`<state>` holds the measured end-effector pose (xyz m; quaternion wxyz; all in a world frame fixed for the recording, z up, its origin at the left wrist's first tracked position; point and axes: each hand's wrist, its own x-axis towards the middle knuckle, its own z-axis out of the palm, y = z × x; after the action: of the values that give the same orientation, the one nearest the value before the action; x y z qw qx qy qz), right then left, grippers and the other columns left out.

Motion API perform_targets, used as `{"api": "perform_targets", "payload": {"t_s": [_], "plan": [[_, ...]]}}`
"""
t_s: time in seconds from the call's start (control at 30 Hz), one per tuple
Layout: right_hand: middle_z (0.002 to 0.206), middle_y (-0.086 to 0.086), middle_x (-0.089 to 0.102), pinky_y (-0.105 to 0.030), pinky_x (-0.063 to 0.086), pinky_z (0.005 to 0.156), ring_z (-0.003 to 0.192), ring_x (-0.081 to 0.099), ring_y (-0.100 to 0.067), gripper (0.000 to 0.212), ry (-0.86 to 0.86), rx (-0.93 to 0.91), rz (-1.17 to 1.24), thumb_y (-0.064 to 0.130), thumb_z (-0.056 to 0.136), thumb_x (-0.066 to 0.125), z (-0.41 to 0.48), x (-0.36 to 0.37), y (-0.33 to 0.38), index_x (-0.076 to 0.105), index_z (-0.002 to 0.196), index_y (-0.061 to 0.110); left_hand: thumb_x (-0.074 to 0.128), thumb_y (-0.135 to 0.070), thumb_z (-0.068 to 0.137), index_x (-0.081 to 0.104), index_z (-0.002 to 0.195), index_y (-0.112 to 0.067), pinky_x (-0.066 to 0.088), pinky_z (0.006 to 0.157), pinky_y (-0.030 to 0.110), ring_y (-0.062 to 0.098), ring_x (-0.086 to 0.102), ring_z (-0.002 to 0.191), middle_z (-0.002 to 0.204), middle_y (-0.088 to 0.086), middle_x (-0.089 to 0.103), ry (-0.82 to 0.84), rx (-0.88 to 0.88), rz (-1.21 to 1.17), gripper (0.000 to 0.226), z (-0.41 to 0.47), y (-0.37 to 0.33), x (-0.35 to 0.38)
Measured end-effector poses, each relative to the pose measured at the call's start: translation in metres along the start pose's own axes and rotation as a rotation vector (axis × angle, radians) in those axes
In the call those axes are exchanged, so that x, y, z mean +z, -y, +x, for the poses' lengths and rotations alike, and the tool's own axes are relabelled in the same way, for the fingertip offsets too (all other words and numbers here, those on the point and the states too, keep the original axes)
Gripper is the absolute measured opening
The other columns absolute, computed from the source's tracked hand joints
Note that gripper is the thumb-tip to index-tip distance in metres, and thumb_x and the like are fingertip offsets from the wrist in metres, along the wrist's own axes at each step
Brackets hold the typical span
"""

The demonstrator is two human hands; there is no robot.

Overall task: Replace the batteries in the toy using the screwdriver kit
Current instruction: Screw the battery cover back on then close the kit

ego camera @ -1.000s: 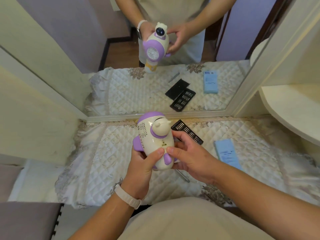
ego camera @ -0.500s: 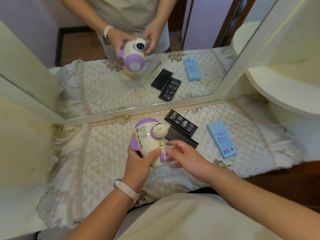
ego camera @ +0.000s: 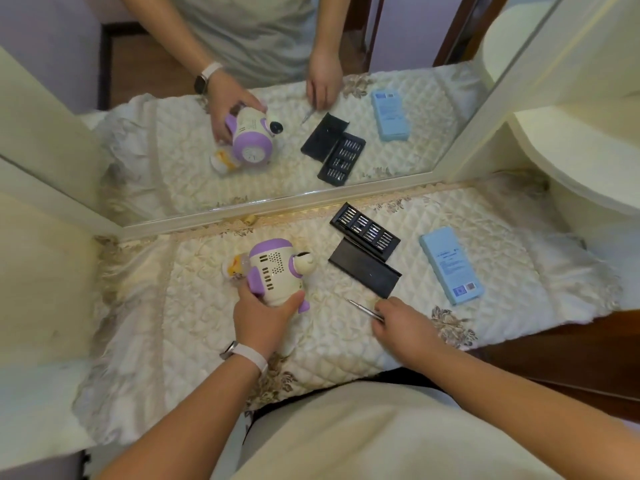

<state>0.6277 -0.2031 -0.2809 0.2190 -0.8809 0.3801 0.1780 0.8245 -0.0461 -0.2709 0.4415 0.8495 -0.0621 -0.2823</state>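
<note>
Now | left hand (ego camera: pixel 266 323) grips toy (ego camera: pixel 277 271) at centre of quilt (ego camera: pixel 173 306) | right hand (ego camera: pixel 405 327) pinches screwdriver (ego camera: pixel 363 308) near front edge | risk: loose pinch, it slips, rolls off.

- One wide-angle view from the person's head, facing forward and steeply down onto the surface (ego camera: pixel 194 317).
- Close in: left hand (ego camera: pixel 263 320) and right hand (ego camera: pixel 405 327) sit mid-frame.
- A mirror (ego camera: pixel 166 140) along the far edge faces back.
</note>
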Motion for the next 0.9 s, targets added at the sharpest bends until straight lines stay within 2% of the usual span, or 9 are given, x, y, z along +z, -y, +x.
{"api": "perform_targets", "payload": {"t_s": [0.07,0.13,0.27,0.33,0.4,0.47,0.6,0.7,0.9], "plan": [[0.099,-0.003,0.056,-0.032,0.043,0.063,0.085,0.06,-0.026,0.022,0.026,-0.03,-0.011,0.035,0.094,0.047,0.006,0.0,0.001,0.056,0.101,0.017,0.087,-0.053,0.057,0.043,0.12,-0.03,0.057,0.074,0.034,0.013,0.068,0.087,0.101,-0.009,0.066,-0.008,0.013,-0.005,0.081,0.001,0.004,0.003],[0.1,-0.003,0.057,-0.032,0.041,0.062,0.085,0.06,-0.025,0.019,0.058,-0.066,-0.002,0.033,0.095,0.046,0.012,-0.001,0.002,0.055,0.098,0.017,0.088,-0.051,0.058,0.046,0.125,-0.029,0.057,0.076,0.032,0.009,0.069,0.09,0.105,-0.012,0.067,-0.015,0.03,-0.023,0.082,-0.001,0.006,0.004],[0.097,-0.002,0.058,-0.032,0.04,0.063,0.083,0.058,-0.025,0.02,0.105,-0.107,0.036,0.033,0.094,0.046,0.02,-0.007,-0.001,0.055,0.096,0.016,0.089,-0.022,0.071,0.051,0.121,-0.037,0.056,0.076,0.02,-0.002,0.068,0.096,0.112,-0.014,0.067,-0.015,0.066,-0.13,0.065,-0.016,0.005,0.008],[0.089,-0.001,0.059,-0.031,0.039,0.06,0.075,0.055,-0.023,0.019,0.123,-0.103,0.082,0.035,0.092,0.048,0.021,-0.015,-0.006,0.054,0.091,0.017,0.086,-0.013,0.075,0.053,0.124,-0.032,0.056,0.077,0.018,-0.005,0.067,0.099,0.115,-0.014,0.066,-0.027,0.07,-0.156,0.062,-0.028,0.004,0.01],[0.08,0.001,0.059,-0.032,0.04,0.059,0.07,0.054,-0.021,0.019,0.132,-0.111,0.143,0.036,0.09,0.049,0.021,-0.023,-0.012,0.053,0.085,0.018,0.082,-0.013,0.079,0.055,0.127,-0.025,0.055,0.087,0.028,-0.001,0.064,0.105,0.119,-0.011,0.065,-0.077,0.075,-0.103,0.056,-0.041,0.007,0.015],[0.078,0.001,0.06,-0.032,0.041,0.06,0.072,0.056,-0.02,0.018,0.129,-0.123,0.194,0.035,0.09,0.05,0.021,-0.034,-0.02,0.055,0.085,0.018,0.078,-0.018,0.083,0.054,0.126,-0.026,0.052,0.094,0.037,0.004,0.06,0.11,0.118,-0.012,0.061,-0.162,0.058,-0.039,0.049,-0.056,0.009,0.023],[0.077,0.0,0.062,-0.034,0.045,0.062,0.072,0.058,-0.021,0.019,0.142,-0.16,0.219,0.034,0.09,0.05,0.024,-0.059,-0.04,0.058,0.087,0.017,0.073,-0.019,0.088,0.054,0.113,-0.021,0.051,0.087,0.04,0.02,0.059,0.101,0.107,-0.003,0.059,-0.292,-0.037,-0.052,0.031,-0.081,-0.003,0.048],[0.072,0.003,0.061,-0.034,0.045,0.06,0.068,0.057,-0.017,0.016,0.146,-0.152,0.267,0.034,0.09,0.051,0.026,-0.075,-0.061,0.059,0.086,0.021,0.071,-0.01,0.086,0.057,0.097,-0.025,0.047,0.081,0.033,0.023,0.062,0.095,0.098,0.0,0.062,-0.234,-0.069,-0.071,0.023,-0.091,-0.014,0.075],[0.069,0.003,0.063,-0.037,0.05,0.065,0.07,0.059,-0.016,0.014,0.165,-0.097,0.369,0.034,0.088,0.052,0.026,-0.092,-0.104,0.058,0.081,0.023,0.068,-0.016,0.089,0.063,0.087,-0.027,0.046,0.072,0.024,0.013,0.062,0.083,0.088,-0.003,0.066,-0.025,0.035,0.167,0.012,-0.071,-0.046,0.134]]}}
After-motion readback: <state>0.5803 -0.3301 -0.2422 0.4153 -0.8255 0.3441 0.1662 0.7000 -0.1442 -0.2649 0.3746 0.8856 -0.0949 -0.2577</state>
